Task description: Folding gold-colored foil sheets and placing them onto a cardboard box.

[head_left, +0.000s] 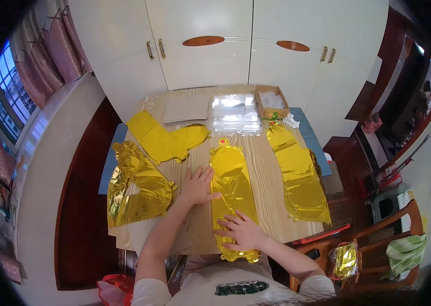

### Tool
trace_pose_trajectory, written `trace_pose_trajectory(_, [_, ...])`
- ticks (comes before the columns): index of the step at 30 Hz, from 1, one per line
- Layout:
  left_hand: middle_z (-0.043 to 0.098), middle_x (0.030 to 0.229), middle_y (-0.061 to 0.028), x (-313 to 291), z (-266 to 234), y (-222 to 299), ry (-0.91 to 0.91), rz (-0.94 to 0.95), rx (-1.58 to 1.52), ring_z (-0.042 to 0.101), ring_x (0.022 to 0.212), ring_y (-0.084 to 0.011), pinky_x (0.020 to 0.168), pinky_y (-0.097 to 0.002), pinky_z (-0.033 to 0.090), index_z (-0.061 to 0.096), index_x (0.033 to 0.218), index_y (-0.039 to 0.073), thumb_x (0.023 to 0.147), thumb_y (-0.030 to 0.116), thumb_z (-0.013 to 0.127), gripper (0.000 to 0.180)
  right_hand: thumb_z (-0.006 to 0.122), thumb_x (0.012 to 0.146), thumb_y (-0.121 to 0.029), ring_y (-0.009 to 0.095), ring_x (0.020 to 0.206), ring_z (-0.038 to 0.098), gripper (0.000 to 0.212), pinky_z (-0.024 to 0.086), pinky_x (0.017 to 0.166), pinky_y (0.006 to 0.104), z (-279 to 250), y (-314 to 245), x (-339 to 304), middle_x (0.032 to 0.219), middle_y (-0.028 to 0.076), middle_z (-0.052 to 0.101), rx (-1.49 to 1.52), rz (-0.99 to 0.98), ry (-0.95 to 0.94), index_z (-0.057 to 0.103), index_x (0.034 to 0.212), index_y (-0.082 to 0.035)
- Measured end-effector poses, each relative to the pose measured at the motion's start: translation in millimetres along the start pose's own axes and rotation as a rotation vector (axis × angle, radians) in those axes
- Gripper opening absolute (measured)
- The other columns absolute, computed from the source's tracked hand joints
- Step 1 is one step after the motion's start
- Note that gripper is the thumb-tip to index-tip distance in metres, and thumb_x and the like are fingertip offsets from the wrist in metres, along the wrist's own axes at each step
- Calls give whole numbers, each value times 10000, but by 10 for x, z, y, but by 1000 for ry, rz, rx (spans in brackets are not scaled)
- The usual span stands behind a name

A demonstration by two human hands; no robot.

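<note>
In front of me a long, flat gold foil balloon [231, 173] lies lengthwise on the wooden table. My left hand [196, 187] rests at its left edge, fingers spread, thumb on the foil. Lower down, my right hand [241, 231] lies flat across the foil with its fingers apart. A small red spot shows at the balloon's far end. More flat gold foil pieces lie around: a crumpled one [136, 186] at the left, a folded stack [159, 137] behind it, and a long one [297, 173] at the right.
Toward the back of the table are clear plastic bags [236, 115], a grey-beige sheet [186, 109] and a small cardboard box [272, 102] with plastic inside. White cabinets [205, 61] stand behind. At the right, a wooden chair [394, 224] carries a green cloth [405, 252] and a gold foil packet [345, 260].
</note>
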State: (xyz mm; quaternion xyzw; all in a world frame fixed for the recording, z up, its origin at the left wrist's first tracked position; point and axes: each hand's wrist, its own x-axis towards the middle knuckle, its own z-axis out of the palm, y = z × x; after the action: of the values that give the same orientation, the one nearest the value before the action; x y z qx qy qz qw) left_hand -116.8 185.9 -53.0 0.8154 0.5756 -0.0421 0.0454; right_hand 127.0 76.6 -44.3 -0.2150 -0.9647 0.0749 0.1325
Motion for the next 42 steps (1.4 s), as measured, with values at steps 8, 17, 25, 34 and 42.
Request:
trace_pose_trajectory(8, [271,1564,-71,203,70,-166,74,-32,-30,231,1445,-277,1132,-628,137,277,1497,72,865,683,453,897,470,922,-520,263,1330,417,504,263,1108,544,3,-1,-11,1430,28,478,8,3,-33,535,1353,-266])
trace_pose_trajectory(17, [332,1539,-77,257,149,-291,194,-6,21,247,1446,-263,1144,-608,126,335,1474,67,929,557,440,740,450,942,-464,289,1362,376,477,247,1112,555,23,0,-8,1463,2,449,-11,-22,-70,521,1369,-263])
trace_pose_trajectory(25, [415,1485,-109,-740,102,300,167,259,91,323,1415,-235,1135,-551,215,419,1417,32,961,397,478,587,452,938,-472,309,1345,381,456,246,1106,547,48,27,-18,1452,-16,457,-29,-14,-51,550,1340,-282])
trace_pose_trajectory(34, [411,1485,-138,-1298,76,455,-11,293,-53,329,1411,-243,1141,-599,156,379,1442,20,950,553,433,727,418,956,-473,343,1405,275,463,164,1100,658,21,9,-1,1458,-78,447,-60,20,-255,530,1362,-282])
trace_pose_trajectory(42, [381,1520,-33,-654,152,119,38,200,-88,330,1413,-258,1136,-630,102,371,1470,124,974,480,423,613,429,952,-459,366,1407,258,452,151,1078,710,80,19,-17,1469,-99,430,-19,-1,-211,506,1378,-327])
